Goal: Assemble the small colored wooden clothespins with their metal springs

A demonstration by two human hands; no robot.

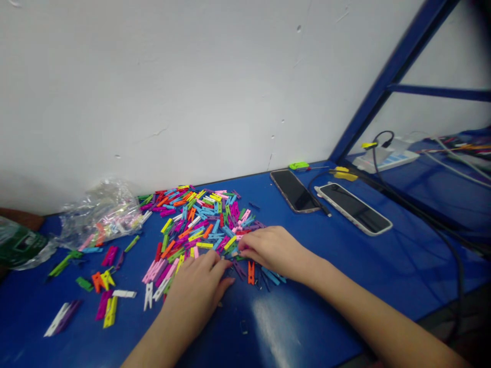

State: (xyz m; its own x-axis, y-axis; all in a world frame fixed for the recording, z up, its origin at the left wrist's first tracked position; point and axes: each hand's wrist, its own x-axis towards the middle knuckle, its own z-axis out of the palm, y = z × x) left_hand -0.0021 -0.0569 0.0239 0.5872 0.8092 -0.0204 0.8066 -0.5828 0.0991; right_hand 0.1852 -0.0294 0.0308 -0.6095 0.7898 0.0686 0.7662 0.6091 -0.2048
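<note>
A heap of small coloured clothespins (199,220) lies on the blue table (345,266). My left hand (197,289) rests palm down at the heap's near edge, fingers together and pointing into the pins. My right hand (270,250) lies palm down beside it, its fingertips curled onto the pins at the heap's right edge. Whether either hand grips a pin is hidden by the fingers. An orange pin (250,272) stands just under my right hand. Assembled pins (105,286) lie scattered to the left.
A clear plastic bag (102,212) with more pins sits at the left by the wall. Two phones (295,190) (355,207) lie at the right. Behind them are cables, a power strip (387,158) and a blue metal frame (387,76). A green packet (19,245) is at the far left.
</note>
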